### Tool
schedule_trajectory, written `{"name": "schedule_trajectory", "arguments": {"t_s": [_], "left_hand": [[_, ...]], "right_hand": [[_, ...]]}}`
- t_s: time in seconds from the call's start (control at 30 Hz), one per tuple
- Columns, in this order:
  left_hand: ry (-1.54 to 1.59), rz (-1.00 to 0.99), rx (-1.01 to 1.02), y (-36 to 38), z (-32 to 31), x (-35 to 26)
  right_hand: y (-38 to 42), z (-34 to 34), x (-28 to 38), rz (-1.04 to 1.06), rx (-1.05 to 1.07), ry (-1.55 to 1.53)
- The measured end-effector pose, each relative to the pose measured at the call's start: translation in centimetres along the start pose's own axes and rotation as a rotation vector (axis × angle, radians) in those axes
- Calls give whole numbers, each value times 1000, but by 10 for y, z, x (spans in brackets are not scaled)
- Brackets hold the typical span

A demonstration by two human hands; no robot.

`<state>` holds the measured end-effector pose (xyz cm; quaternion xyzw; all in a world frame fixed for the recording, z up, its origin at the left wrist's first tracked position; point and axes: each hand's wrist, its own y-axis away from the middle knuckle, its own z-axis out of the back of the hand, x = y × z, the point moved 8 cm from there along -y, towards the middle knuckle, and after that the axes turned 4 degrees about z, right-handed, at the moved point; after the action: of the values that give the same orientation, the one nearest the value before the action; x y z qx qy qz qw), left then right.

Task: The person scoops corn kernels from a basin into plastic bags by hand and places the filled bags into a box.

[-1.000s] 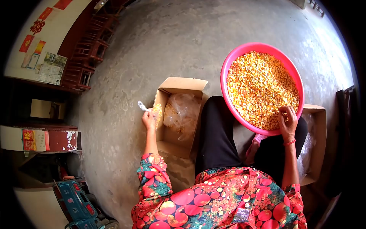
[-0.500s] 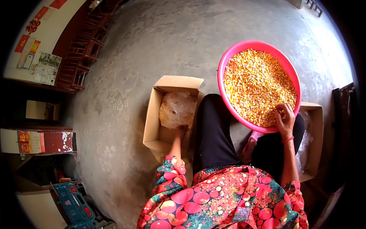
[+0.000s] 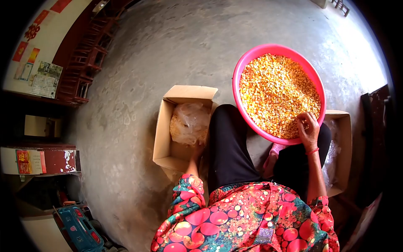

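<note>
A pink basin [image 3: 237, 94] heaped with yellow-orange corn kernels [image 3: 277, 92] rests tilted at my right knee. My right hand [image 3: 309, 131] is at the basin's near right edge, over the kernels, fingers curled toward the thumb. Whatever its fingertips hold is too small to make out. At my left, my left hand [image 3: 197, 151] reaches down into an open cardboard box [image 3: 161, 138]. Inside lies a clear plastic bag [image 3: 195, 119] with pale yellow, grain-like contents. The left hand is at the bag's near edge, its fingers hidden in shadow and by the bag.
Another cardboard box [image 3: 345, 147] with clear plastic in it stands by my right leg. Wooden chairs [image 3: 84, 63] line the wall on the left. A teal toy-like vehicle [image 3: 82, 229] sits at the lower left. Grey concrete floor [image 3: 168, 46] lies ahead.
The view has shifted slightly, so most things appear a little further left. My left hand is deeper in shadow by the bag, whose plastic has shifted. My right hand stays curled over the kernels.
</note>
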<state>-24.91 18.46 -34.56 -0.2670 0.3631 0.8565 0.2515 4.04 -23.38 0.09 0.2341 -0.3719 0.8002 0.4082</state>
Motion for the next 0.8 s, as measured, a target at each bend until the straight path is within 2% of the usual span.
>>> {"name": "schedule_trajectory", "arguments": {"t_s": [0.03, 0.13, 0.23, 0.37, 0.43, 0.47, 0.53, 0.63, 0.7, 0.8], "left_hand": [[204, 144, -94, 29, 20, -31], [520, 67, -296, 27, 46, -26], [662, 100, -324, 30, 54, -27], [707, 168, -428, 27, 56, -15], [590, 108, -652, 26, 70, 0], [589, 108, -651, 14, 71, 18], [501, 34, -857, 5, 93, 45], [569, 89, -856, 30, 117, 10], [502, 139, -859, 34, 128, 6], [696, 121, -789, 31, 135, 4]], "right_hand": [[-1, 0, 0, -1, -1, -2], [1, 0, 1, -8, -12, -18], [1, 0, -1, -30, -19, -53], [-1, 1, 0, -17, -7, -29], [1, 1, 0, 4, -11, -28], [2, 0, -3, 8, 10, -26], [2, -1, -3, 12, 31, -22], [1, 2, 1, -8, -17, -42], [1, 2, 1, -11, -12, -29], [0, 4, 3, -12, -23, -55]]}}
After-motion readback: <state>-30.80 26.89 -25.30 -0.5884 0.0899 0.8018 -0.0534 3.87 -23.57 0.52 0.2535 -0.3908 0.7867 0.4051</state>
